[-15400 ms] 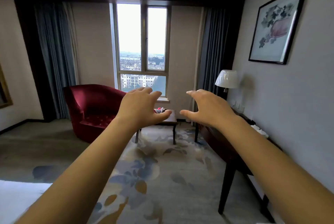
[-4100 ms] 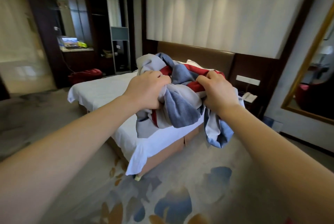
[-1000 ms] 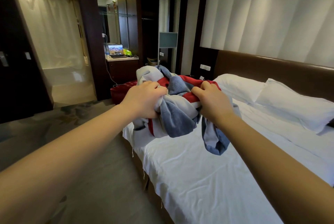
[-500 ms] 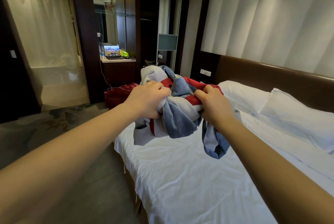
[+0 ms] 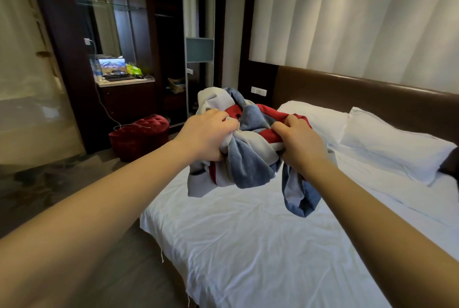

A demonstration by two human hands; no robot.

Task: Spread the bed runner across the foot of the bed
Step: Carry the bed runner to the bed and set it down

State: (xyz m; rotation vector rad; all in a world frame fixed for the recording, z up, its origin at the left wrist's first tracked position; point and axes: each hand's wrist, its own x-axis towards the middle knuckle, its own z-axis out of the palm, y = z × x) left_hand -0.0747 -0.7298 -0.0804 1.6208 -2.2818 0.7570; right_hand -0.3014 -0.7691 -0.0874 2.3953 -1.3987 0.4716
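Clenched grip of left hand [image 5: 206, 133] and right hand [image 5: 301, 144] on bed runner [image 5: 250, 158] above bed [image 5: 248, 245], 2 pillows [image 5: 392, 143] beyond.

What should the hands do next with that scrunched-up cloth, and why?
Probably lower the runner onto the bed near its foot. The left hand and right hand both grip it as a crumpled bundle held above the white sheet, so it likely needs setting down before the hands can pull it apart and spread it.
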